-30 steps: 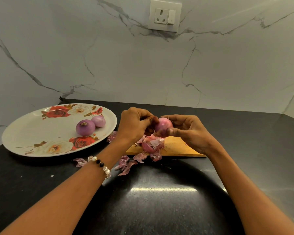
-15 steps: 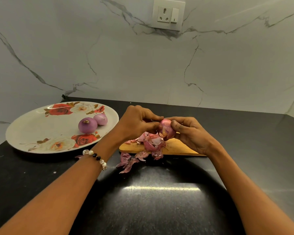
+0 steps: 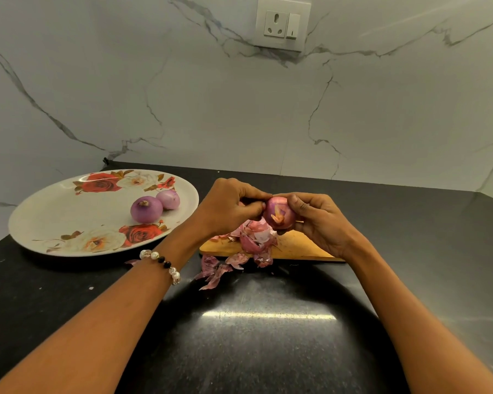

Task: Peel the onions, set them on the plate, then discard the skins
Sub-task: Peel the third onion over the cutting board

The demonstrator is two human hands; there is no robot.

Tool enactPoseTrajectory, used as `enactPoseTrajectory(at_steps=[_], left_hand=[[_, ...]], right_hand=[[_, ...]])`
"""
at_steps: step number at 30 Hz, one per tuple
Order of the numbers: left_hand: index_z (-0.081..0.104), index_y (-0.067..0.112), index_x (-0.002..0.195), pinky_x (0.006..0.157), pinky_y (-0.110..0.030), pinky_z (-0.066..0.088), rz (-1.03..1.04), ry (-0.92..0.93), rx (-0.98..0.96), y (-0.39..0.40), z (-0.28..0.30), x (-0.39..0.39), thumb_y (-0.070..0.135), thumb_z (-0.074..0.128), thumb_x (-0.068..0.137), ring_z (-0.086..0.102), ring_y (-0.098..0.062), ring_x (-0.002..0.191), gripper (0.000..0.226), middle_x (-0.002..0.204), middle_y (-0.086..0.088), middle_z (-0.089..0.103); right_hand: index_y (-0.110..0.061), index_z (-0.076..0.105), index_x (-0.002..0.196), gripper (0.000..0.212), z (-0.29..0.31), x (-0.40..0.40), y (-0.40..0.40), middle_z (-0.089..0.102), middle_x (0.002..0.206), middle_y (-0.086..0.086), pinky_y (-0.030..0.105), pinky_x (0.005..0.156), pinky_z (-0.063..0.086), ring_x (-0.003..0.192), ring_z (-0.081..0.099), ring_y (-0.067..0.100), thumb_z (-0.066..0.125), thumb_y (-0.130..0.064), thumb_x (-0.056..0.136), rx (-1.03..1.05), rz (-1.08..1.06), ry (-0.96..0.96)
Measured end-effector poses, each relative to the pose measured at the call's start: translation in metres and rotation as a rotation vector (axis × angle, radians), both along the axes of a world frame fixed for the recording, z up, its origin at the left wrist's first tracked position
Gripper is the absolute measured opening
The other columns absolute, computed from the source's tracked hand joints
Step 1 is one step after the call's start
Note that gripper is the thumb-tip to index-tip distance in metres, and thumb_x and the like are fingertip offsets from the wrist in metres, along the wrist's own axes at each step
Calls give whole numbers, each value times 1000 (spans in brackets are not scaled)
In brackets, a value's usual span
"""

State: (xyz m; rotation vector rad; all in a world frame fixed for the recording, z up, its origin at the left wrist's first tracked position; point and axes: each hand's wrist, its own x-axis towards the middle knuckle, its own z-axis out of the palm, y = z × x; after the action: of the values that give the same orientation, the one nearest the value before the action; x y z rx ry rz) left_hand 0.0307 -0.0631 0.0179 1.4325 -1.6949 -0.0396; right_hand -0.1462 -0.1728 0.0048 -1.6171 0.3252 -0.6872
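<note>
A black polished stone counter (image 3: pixel 268 351) carries a rose-patterned white plate (image 3: pixel 54 223) holding two peeled purple onions (image 3: pixel 146 209); above a small wooden board (image 3: pixel 296 248), kept there to catch the pink papery skins (image 3: pixel 254 240), the right hand (image 3: pixel 322 223) grips a third, half-peeled onion (image 3: pixel 279 213) while the left hand (image 3: pixel 228 207) has its fingers (image 3: pixel 255 207) pinching its skin.

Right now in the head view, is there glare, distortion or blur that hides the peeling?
Head view: a bright streak of glare lies on the dark countertop near the camera, clear of the work. Head view: wide-angle lens bows the counter's back edge. Head view: both hands' grip on the onion looks sharp; skins beneath are readable.
</note>
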Motion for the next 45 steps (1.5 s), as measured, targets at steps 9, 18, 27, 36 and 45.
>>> enactPoseTrajectory(at_steps=[9,18,27,36,45], left_hand=[[73,11,105,74,-5,48,186,104,-215,-1,-1,-17,19,76,79,62,-2,81,27,98,-4,73],[71,16,112,83,-25,41,300,-98,-266,-9,-14,-23,25,79,75,51,-24,105,39,109,-9,64],[77,12,89,78,-30,45,290,-129,-368,-10,-15,-25,19,81,72,52,-24,104,18,105,-7,67],[75,9,86,79,-21,41,308,-103,-336,-10,-14,-28,17,82,73,53,-23,101,16,100,-8,64],[67,8,82,85,-34,44,379,-137,-211,-12,-15,-28,18,68,82,42,-23,109,10,114,-10,54]], right_hand=[[-4,66,114,35,2,3,-5,61,122,22,48,86,58,109,64,37,64,-20,83,176,-93,-80],[-2,63,108,31,1,8,4,69,106,21,42,80,61,95,70,31,64,-17,81,212,-71,-118],[-1,64,106,32,-1,9,5,71,100,17,42,77,61,91,71,30,63,-19,80,231,-75,-135],[3,62,111,39,1,9,1,66,111,22,39,74,62,96,70,32,62,-24,82,311,-105,-190],[3,65,107,36,1,9,2,70,103,20,44,74,61,92,70,32,60,-25,85,313,-140,-166]])
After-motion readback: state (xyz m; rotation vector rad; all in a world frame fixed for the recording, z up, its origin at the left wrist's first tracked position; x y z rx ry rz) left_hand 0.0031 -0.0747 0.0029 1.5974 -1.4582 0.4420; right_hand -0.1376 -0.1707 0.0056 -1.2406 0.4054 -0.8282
